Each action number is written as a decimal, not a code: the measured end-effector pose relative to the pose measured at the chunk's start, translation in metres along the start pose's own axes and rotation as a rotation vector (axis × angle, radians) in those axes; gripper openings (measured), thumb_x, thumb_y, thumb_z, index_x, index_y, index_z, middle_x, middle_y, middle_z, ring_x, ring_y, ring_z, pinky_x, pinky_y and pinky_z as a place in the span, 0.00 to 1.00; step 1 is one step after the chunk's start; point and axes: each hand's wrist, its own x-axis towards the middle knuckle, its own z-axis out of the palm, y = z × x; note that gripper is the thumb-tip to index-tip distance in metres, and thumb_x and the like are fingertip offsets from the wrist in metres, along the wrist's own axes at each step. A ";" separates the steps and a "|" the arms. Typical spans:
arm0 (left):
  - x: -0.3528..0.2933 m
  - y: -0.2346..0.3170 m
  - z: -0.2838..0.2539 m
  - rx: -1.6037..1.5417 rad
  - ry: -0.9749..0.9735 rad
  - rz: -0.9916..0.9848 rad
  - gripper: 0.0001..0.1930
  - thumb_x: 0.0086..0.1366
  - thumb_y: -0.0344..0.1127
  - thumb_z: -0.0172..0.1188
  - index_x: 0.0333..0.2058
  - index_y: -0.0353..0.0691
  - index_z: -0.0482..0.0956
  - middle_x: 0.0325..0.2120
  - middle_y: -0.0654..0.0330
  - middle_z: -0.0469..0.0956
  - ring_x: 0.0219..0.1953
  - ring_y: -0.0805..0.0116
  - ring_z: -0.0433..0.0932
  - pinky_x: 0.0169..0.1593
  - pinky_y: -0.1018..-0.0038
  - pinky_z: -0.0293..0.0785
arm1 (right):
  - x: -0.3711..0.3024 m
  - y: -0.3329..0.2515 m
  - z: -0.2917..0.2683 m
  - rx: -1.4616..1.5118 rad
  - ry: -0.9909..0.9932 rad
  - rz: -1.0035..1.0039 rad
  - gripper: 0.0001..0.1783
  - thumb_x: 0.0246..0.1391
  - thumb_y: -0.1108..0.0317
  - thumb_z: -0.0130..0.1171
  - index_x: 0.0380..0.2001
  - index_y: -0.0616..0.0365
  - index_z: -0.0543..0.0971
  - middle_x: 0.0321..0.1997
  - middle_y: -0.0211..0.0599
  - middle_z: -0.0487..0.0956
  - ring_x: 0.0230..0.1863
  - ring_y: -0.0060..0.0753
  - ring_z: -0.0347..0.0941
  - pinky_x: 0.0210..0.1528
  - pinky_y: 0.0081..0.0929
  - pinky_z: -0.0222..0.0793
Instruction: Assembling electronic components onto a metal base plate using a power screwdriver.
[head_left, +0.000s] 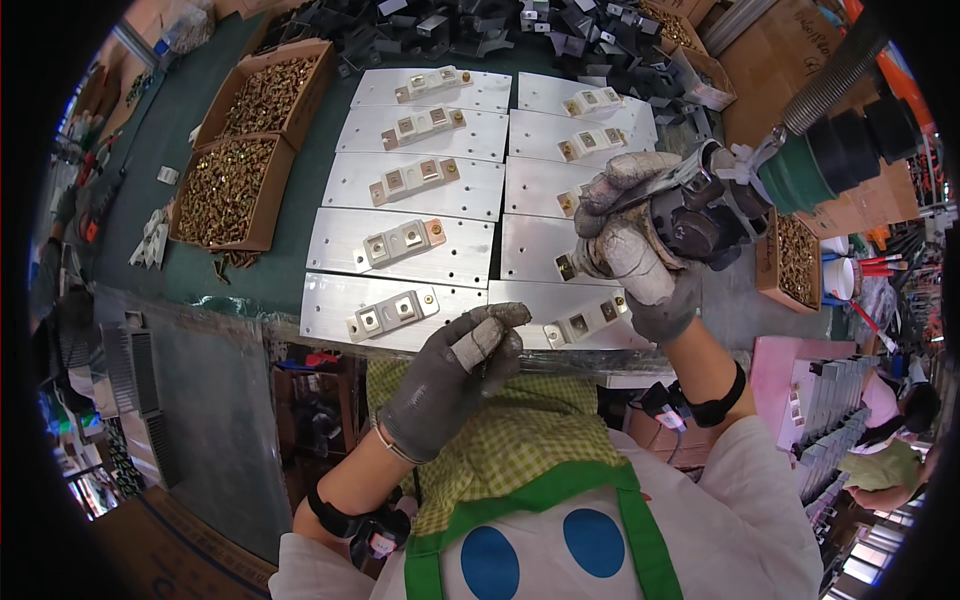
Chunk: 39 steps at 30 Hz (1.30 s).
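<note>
My right hand [645,270], in a grey glove with taped fingers, is wrapped round a power screwdriver [815,165] with a green and black body. The tool lies over the right column of plates; its tip end points toward a pale terminal block [566,266] there, and I cannot tell whether they touch. My left hand [435,390], gloved likewise, is closed at the table's front edge with thumb and fingertips together. Whatever it may pinch is hidden. Beside it sits another pale block [393,314] on the nearest left metal plate [325,305].
Two columns of silver plates lie on the green table [130,260]. Cartons of brass-coloured screws stand left [283,180] and right [762,270]. Black brackets [430,30] are heaped at the back. A coil spring [835,85] runs up from the screwdriver. Another person [890,440] is at far right.
</note>
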 end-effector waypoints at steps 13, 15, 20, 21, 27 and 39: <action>0.002 -0.027 0.002 -0.311 -0.130 -0.075 0.09 0.60 0.39 0.53 0.36 0.42 0.69 0.26 0.67 0.67 0.24 0.78 0.60 0.27 0.84 0.58 | -0.026 -0.053 -0.005 0.480 0.259 -0.058 0.29 0.55 0.56 0.45 0.55 0.62 0.58 0.54 0.44 0.62 0.48 0.35 0.65 0.50 0.38 0.64; 0.003 -0.030 0.003 -0.444 -0.175 -0.136 0.08 0.60 0.40 0.53 0.33 0.42 0.70 0.25 0.66 0.67 0.23 0.78 0.58 0.26 0.84 0.56 | -0.029 -0.048 0.000 0.464 0.233 -0.072 0.29 0.54 0.57 0.46 0.55 0.62 0.58 0.54 0.44 0.62 0.48 0.35 0.65 0.50 0.37 0.64; 0.002 -0.035 0.001 -0.528 -0.270 -0.165 0.12 0.61 0.38 0.52 0.41 0.40 0.69 0.26 0.67 0.67 0.26 0.79 0.61 0.28 0.84 0.59 | -0.026 -0.035 0.003 0.433 0.159 -0.102 0.30 0.51 0.58 0.50 0.54 0.62 0.59 0.53 0.44 0.63 0.48 0.34 0.66 0.50 0.34 0.64; 0.002 -0.036 0.001 -0.544 -0.315 -0.159 0.12 0.61 0.38 0.52 0.41 0.39 0.69 0.25 0.66 0.66 0.26 0.79 0.60 0.28 0.84 0.59 | -0.029 -0.035 0.001 0.426 0.142 -0.107 0.30 0.50 0.58 0.51 0.54 0.62 0.59 0.52 0.44 0.64 0.48 0.34 0.66 0.50 0.34 0.64; 0.006 -0.047 -0.005 -0.642 -0.405 -0.211 0.14 0.62 0.40 0.50 0.41 0.37 0.69 0.24 0.65 0.66 0.22 0.79 0.59 0.24 0.86 0.56 | -0.037 -0.025 0.004 0.392 0.041 -0.137 0.32 0.47 0.59 0.56 0.53 0.61 0.60 0.51 0.44 0.65 0.48 0.33 0.66 0.50 0.31 0.65; -0.013 -0.049 0.005 -0.119 -0.066 -0.196 0.22 0.63 0.49 0.44 0.47 0.36 0.64 0.39 0.57 0.70 0.35 0.69 0.70 0.34 0.78 0.63 | -0.056 -0.027 -0.001 0.145 -0.154 -0.101 0.33 0.46 0.55 0.57 0.52 0.60 0.61 0.47 0.48 0.68 0.42 0.36 0.68 0.42 0.32 0.68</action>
